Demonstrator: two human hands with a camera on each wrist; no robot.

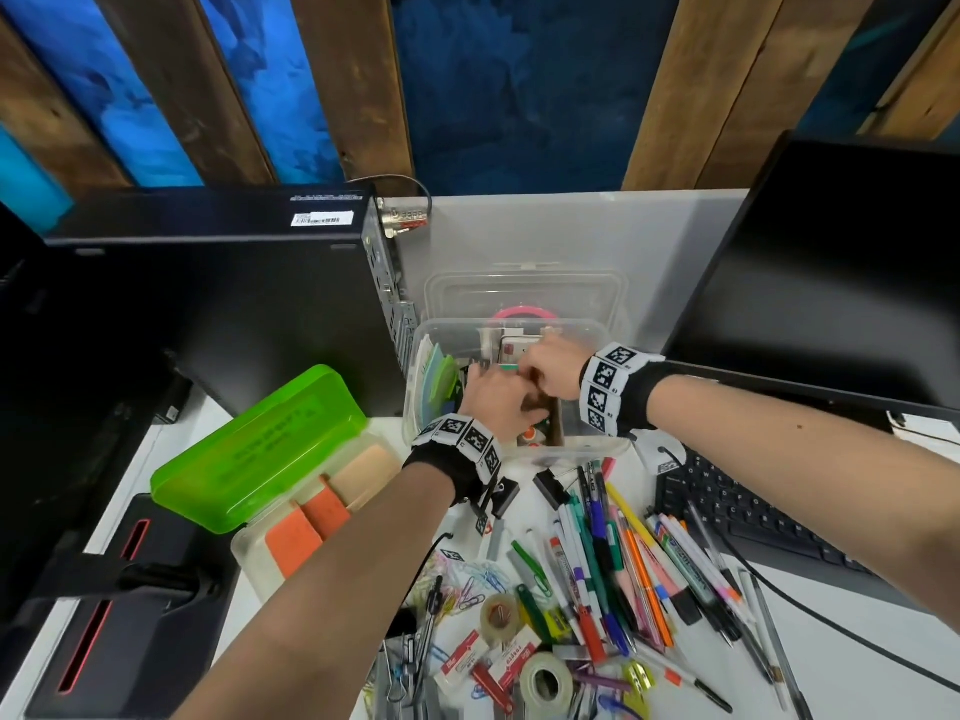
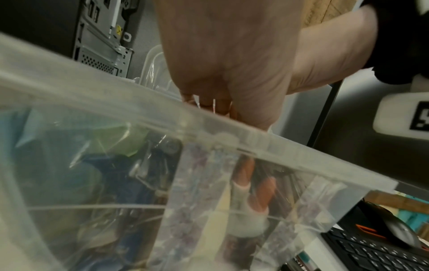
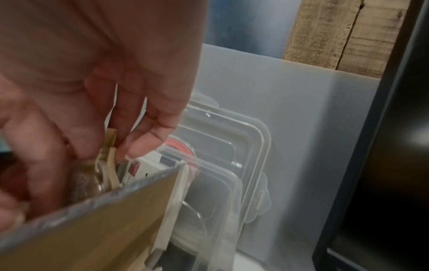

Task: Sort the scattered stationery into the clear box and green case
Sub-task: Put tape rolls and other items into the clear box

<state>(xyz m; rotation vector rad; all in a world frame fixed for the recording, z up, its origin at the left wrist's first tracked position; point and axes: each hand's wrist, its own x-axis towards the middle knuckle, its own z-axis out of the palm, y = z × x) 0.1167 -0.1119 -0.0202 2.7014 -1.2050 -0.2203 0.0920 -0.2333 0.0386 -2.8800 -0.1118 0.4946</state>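
Clear box: the clear box [image 1: 582, 443] stands open on the white desk [image 1: 857, 662], long axis running left to right, both hands dipped inside.
Green case: the green case [image 1: 260, 449] lies open left of the left forearm, lid raised, long axis slanting away rightward.
Pile: pens [image 1: 613, 558], paper clips [image 1: 470, 582] and tape rolls [image 1: 545, 683] lie behind the wrists, towards the person.
Lid: the box lid [image 3: 234, 146] leans beyond the fingertips.
Right hand: the right hand [image 3: 97, 102] curls its fingers, pinching a tan strip; only its wrist view shows this.
Left hand: the left hand [image 1: 496, 400] reaches down; grip cannot be told.
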